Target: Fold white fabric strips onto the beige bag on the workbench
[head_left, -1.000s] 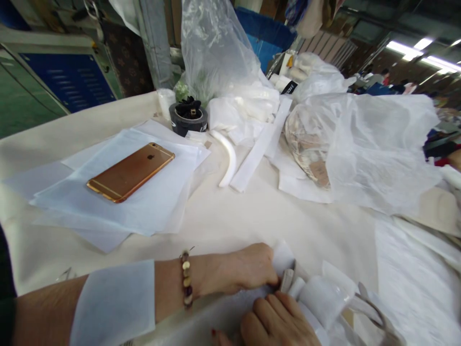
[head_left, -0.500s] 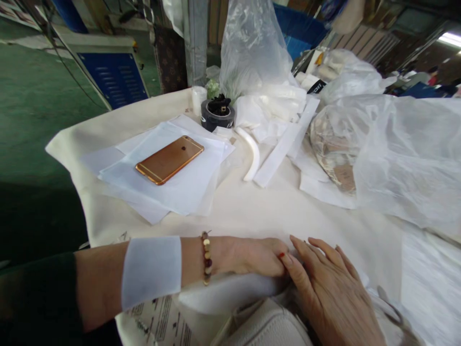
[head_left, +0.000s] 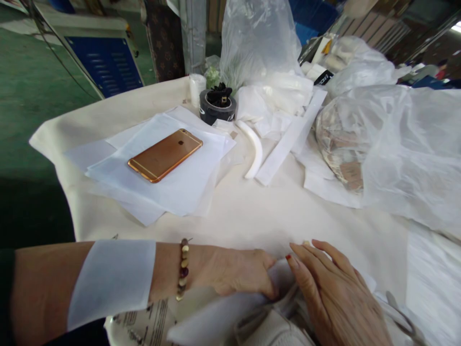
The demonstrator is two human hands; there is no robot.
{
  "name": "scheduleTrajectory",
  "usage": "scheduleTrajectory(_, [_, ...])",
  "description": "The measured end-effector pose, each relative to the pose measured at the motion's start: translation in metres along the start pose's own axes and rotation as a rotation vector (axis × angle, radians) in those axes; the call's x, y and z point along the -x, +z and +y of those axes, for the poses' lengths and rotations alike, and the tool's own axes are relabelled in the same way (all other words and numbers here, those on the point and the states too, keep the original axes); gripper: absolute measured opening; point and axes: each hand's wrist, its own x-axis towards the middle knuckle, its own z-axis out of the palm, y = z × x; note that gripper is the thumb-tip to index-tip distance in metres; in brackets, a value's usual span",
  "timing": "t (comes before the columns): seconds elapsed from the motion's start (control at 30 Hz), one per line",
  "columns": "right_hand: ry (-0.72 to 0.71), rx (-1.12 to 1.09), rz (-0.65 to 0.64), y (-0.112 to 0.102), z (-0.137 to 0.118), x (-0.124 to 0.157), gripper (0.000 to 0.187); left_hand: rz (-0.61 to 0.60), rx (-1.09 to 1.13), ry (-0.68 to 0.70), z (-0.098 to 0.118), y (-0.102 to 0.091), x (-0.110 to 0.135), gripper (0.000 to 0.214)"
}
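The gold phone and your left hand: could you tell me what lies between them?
In the head view, between the phone and the left hand lie only white paper sheets and bare cream tablecloth.

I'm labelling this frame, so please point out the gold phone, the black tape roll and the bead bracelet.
gold phone (head_left: 165,154), head view, middle of its back.
black tape roll (head_left: 217,108), head view, its outer side wall.
bead bracelet (head_left: 183,269), head view, beads on the left wrist.

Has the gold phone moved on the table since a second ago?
No. The gold phone lies at the same spot on the white sheets, same angle to the black tape roll; only the camera shifted.
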Motion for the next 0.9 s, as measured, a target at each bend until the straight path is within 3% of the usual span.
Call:
scheduleTrajectory(0.1, [0.142, -0.081, -0.024, -0.001, -0.004, -0.003, 0.032, -0.078, -0.206, 0.091, -0.004, 0.006, -0.006, 0.023])
scheduleTrajectory(0.2, [0.230, -0.161, -0.046, -0.001, -0.009, -0.007, 0.035, -0.032, -0.286, 0.264, -0.012, 0.012, -0.012, 0.019])
scheduleTrajectory(0.3, [0.231, -0.191, -0.107, -0.001, -0.011, -0.012, 0.036, 0.165, -0.332, 0.137, -0.017, 0.019, -0.010, 0.014])
scheduleTrajectory(0.37, [0.238, -0.195, -0.164, -0.002, -0.011, -0.015, 0.034, 0.255, -0.280, 0.067, -0.017, 0.021, -0.003, 0.022])
scheduleTrajectory(0.5, [0.278, -0.222, -0.253, -0.004, -0.013, -0.019, 0.032, 0.306, -0.329, 0.137, -0.020, 0.018, 0.014, 0.013])
scheduleTrajectory(0.7, [0.301, -0.252, -0.108, -0.001, -0.013, -0.019, 0.033, 0.259, -0.491, 0.149, -0.032, 0.010, 0.021, 0.024])
scheduleTrajectory(0.9, [0.242, -0.204, -0.030, 0.000, -0.012, -0.016, 0.035, 0.196, -0.389, 0.205, -0.031, 0.017, 0.020, 0.024])
